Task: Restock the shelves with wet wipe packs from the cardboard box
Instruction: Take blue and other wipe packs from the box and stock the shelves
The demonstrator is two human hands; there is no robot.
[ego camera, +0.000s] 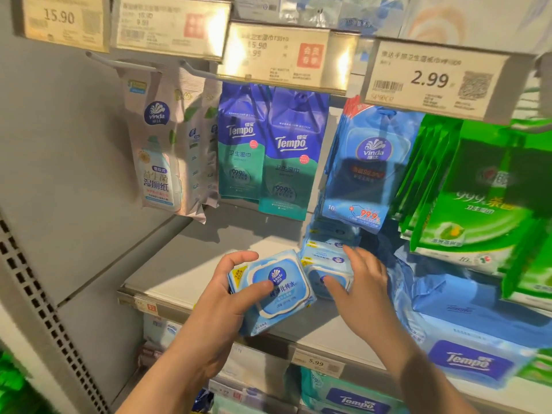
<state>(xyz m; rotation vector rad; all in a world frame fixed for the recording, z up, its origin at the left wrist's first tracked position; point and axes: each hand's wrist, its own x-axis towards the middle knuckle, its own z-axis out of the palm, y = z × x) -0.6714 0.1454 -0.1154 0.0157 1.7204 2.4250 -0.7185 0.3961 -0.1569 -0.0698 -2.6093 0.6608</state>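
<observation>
So the left hand [222, 289] has a light blue Vinda pack [276, 289] clamped in it, thumb across the lid and fingers curled round the far edge, lower middle of the frame. The pack sits tilted over the front lip of the shelf [167, 282], and whether it's actually resting on the shelf is hard to tell.

Just to its right, the right hand [363, 286] is spread out with fingers apart and fairly straight, thumb and fingertips on a stack of packs [324, 265] of the same kind sitting on the shelf. It's touching, not gripping.

Higher up, stuff hangs on hooks: white Vinda bags [156, 156] at left centre, two purple-green Tempo bags [264, 147] in the middle, blue Vinda sachets [366, 165] right of centre, green sachets [472, 198] at far right. Price tags [433, 80] run across the top. A big blue Tempo pack [469, 351] sits lower right.
</observation>
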